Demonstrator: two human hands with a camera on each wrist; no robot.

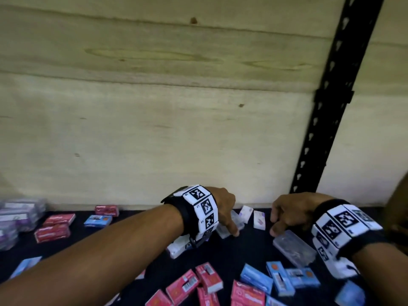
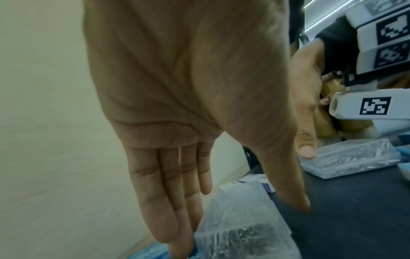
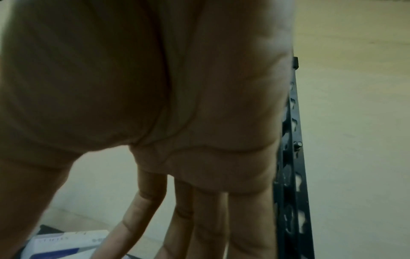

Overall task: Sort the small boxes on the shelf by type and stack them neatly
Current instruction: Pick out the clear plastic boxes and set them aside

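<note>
My left hand [image 1: 231, 226] reaches down over a clear plastic box [image 1: 237, 223] of metal pieces on the dark shelf [image 1: 136, 239]. In the left wrist view its straight fingers [image 2: 168, 219] lie along one side of that clear box [image 2: 244, 220], and the thumb [image 2: 295, 198] touches the shelf on the other side. My right hand [image 1: 276, 226] hangs with fingers pointing down over the end of a second clear box [image 1: 294, 248], holding nothing. Two small white boxes [image 1: 252, 216] lie between the hands by the back wall.
Red boxes [image 1: 55, 225] and a blue box [image 1: 98, 220] lie at the left, beside a stack of clear boxes [image 1: 15, 219]. More red boxes [image 1: 198, 281] and blue boxes [image 1: 280, 279] are scattered in front. A black upright post [image 1: 331, 96] stands at the right.
</note>
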